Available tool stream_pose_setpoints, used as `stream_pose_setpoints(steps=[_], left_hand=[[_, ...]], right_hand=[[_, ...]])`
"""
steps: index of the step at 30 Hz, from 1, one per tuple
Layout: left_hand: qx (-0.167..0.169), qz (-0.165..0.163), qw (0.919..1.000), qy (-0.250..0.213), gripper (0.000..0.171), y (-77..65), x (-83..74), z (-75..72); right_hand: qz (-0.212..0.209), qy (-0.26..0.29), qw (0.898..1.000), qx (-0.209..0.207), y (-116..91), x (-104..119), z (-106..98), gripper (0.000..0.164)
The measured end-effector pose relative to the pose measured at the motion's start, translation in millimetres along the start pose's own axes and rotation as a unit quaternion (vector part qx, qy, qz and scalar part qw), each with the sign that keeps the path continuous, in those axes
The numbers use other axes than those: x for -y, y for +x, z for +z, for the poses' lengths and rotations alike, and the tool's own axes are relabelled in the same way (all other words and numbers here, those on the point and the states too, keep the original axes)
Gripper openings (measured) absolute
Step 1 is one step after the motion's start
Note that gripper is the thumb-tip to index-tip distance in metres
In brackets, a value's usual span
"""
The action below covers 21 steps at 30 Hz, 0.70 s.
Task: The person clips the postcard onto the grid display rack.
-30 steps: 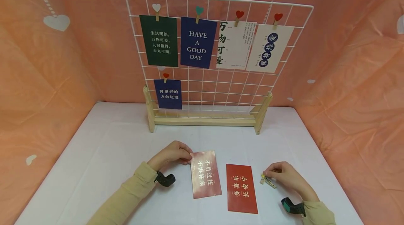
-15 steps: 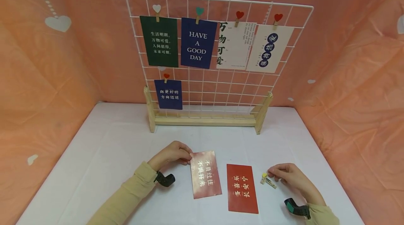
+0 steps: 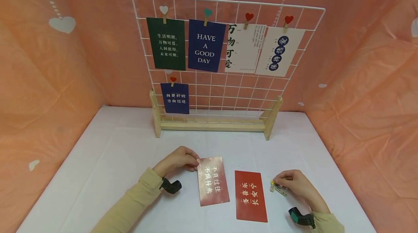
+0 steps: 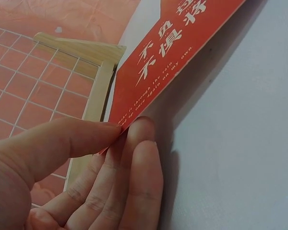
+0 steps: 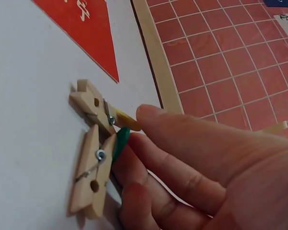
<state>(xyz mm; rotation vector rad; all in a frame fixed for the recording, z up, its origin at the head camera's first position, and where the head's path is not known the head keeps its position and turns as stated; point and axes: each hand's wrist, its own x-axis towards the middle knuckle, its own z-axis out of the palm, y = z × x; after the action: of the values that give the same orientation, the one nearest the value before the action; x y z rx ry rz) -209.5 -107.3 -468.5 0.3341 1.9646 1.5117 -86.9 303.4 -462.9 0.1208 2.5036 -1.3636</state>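
My left hand (image 3: 179,158) pinches the upper left corner of a red postcard (image 3: 213,181) with white Chinese characters; in the left wrist view, the thumb lies on the corner of the card (image 4: 153,62) and the fingers are under it. My right hand (image 3: 298,186) has thumb and forefinger at the yellow heart of a wooden clothespin (image 5: 97,108), which lies on the table. Against it lies a second clothespin (image 5: 91,177) with a green heart, close to the lower fingers. Between the hands, a second red postcard (image 3: 250,196) lies flat.
A white wire grid (image 3: 228,80) stands upright in a wooden base (image 3: 212,126) at the back. Clothespins with hearts hold several cards on it, among them a green card (image 3: 166,44) and a small blue card (image 3: 175,98). Orange cloth (image 3: 365,91) surrounds the white table (image 3: 114,146).
My right hand drew back slightly to the right from the clothespins, then came back to the yellow-heart one. The left hand and its postcard have stayed in place.
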Motion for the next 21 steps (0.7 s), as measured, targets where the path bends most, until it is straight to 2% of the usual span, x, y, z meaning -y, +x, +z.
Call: stream_pose_setpoints(steps=[13, 17, 21], left_hand=[[0.006, 0.001, 0.9999, -0.010, 0.020, 0.8, 3.2, -1.3], [0.007, 0.000, 0.9999, -0.011, 0.020, 0.1, 3.0, -1.4], [0.010, -0.004, 0.9998, -0.015, 0.021, 0.1, 3.8, -1.8]], right_hand=[[0.022, -0.010, 1.000, -0.008, 1.0, 3.2, 3.8, 0.023], [0.032, -0.011, 0.999, -0.019, 1.1, 5.4, 5.1, 0.022], [0.061, -0.012, 0.997, -0.042, 1.3, 9.0, 8.0, 0.020]])
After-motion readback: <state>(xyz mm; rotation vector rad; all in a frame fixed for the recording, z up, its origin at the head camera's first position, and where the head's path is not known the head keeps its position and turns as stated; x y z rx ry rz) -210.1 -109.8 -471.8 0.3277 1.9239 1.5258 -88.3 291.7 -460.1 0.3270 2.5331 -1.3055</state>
